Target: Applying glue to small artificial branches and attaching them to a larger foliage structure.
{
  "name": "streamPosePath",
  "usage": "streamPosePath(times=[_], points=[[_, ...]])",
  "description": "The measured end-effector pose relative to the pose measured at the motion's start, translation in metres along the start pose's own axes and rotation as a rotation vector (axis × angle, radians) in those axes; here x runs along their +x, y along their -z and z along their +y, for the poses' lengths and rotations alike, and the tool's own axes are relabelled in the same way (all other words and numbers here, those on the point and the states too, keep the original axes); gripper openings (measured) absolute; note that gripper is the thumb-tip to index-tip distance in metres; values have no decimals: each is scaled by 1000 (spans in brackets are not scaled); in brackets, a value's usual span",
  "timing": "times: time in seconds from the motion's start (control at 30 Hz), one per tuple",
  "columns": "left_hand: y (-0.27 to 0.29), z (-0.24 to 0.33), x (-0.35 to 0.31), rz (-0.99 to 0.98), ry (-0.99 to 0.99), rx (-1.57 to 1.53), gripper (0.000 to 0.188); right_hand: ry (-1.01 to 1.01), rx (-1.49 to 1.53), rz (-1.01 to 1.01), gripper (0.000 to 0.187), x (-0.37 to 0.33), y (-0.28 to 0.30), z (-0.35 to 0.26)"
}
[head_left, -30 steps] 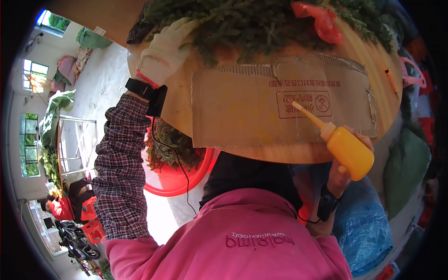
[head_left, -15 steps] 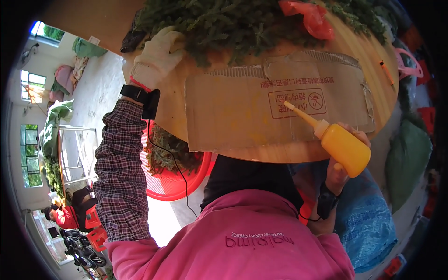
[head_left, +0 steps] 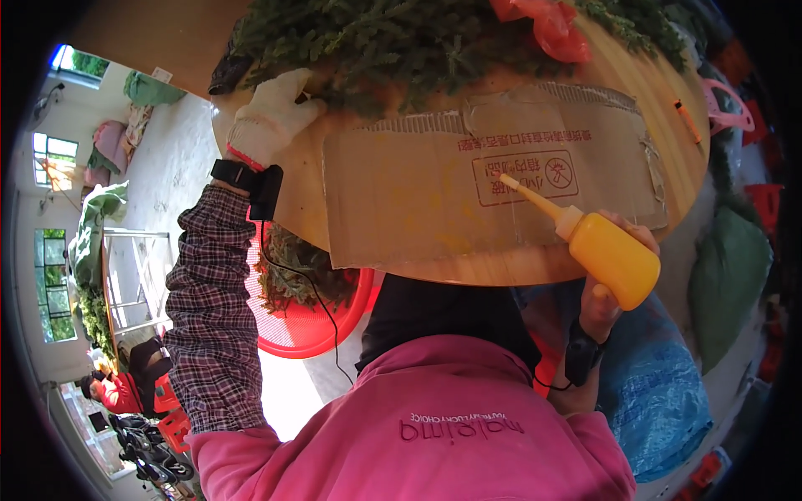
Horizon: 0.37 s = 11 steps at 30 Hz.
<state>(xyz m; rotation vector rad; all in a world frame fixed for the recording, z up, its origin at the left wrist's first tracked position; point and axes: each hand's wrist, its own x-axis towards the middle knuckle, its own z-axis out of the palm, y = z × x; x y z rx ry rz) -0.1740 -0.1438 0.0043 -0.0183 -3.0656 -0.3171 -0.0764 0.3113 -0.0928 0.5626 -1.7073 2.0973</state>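
Note:
My right hand is closed round a yellow squeeze bottle with a long tapered nozzle. The bottle is tilted, its tip pointing up and left over the flattened brown cardboard on the round wooden table. Any contact between tip and cardboard cannot be made out. At the table's far left, my left hand wears a white knitted glove. Its thumb stands apart from the fingers, next to a heap of green needle-leaved sprigs, and nothing shows in its grasp. Yellowish smears mark the cardboard.
A red plastic bag lies on the far sprigs. An orange pen-like stick rests near the table's right edge. Below the table, a red basket holds more greenery. A blue plastic sheet spreads at lower right. Another person is far left.
The whole view has shifted slightly. My left hand's fingers have drawn in a little beside the sprigs. The bottle remains in my right hand, at nearly the same tilt over the cardboard.

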Motion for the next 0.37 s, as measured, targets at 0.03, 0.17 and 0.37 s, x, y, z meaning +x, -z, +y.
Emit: streamPosePath(times=[0.03,0.17,0.37], points=[[0,2,-3,-16,38,-32,45,2,-4,-2,95,0,0,0],[2,-5,-16,58,85,-190,45,9,-4,-19,95,0,2,1],[12,17,-59,159,267,-340,56,9,18,-3,96,-3,-1,0]])
